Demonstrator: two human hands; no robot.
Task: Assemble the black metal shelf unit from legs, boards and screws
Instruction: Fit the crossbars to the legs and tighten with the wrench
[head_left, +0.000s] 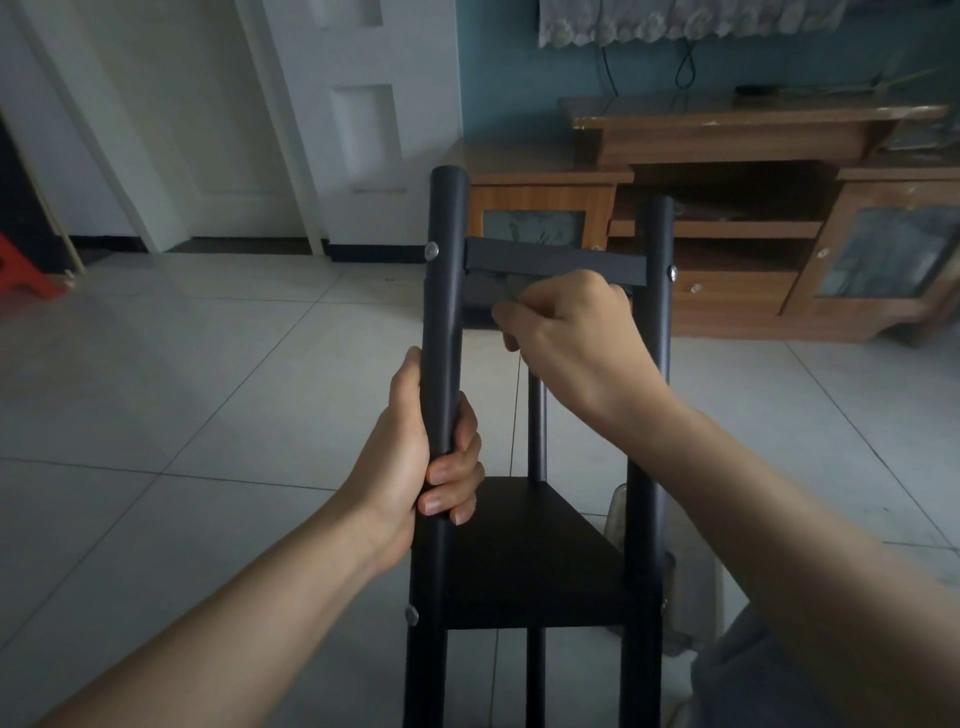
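The right hand (561, 332) covers whatever its curled fingers pinch under the upper board (556, 262) — too hidden to name. The shelf legs (441, 322) run off the bottom edge — their feet unseen.

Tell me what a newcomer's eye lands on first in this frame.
The half-built black shelf unit stands centre frame, two boards already screwed between its legs. The left hand grips the near left leg, while the right hand works just under the upper board. A wooden TV cabinet sits behind.

Matt black metal legs (442, 322), glossy tile floor (182, 395), wood-look cabinet (727, 218).
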